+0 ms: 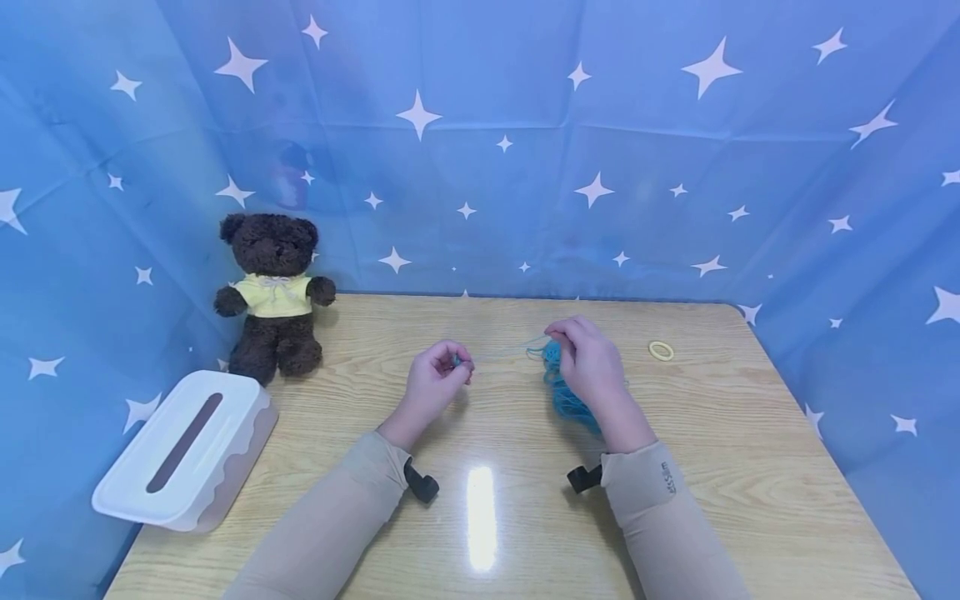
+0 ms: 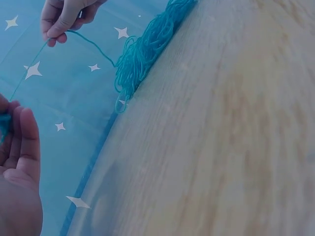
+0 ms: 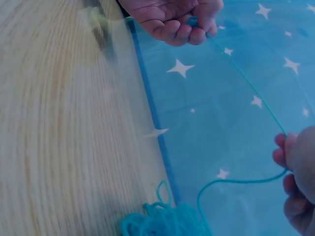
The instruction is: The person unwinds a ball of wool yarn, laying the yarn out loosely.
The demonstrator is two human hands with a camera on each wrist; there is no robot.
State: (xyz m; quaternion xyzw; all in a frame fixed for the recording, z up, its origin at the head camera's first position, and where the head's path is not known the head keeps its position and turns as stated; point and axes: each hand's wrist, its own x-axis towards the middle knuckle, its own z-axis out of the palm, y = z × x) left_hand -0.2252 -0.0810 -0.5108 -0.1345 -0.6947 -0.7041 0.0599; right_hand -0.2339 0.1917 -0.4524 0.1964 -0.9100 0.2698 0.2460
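Note:
A loose bundle of teal yarn (image 1: pixel 572 400) lies on the table, partly hidden under my right hand (image 1: pixel 591 358). Between thumb and fingers, the right hand pinches the strand (image 3: pixel 246 81) that leads from this bundle. My left hand (image 1: pixel 437 379) is raised to the left and grips a small teal wad of yarn (image 2: pixel 4 125) in its curled fingers. From one hand to the other the strand runs fairly straight. Past the right hand it sags to the bundle, as the right wrist view shows.
A pale yellow ring (image 1: pixel 661 351) lies right of the yarn. At the back left sits a dark brown teddy bear (image 1: pixel 273 296) in a yellow top. In front of it stands a box with a white slotted lid (image 1: pixel 232 433). A starred blue curtain (image 1: pixel 480 167) hangs behind the table.

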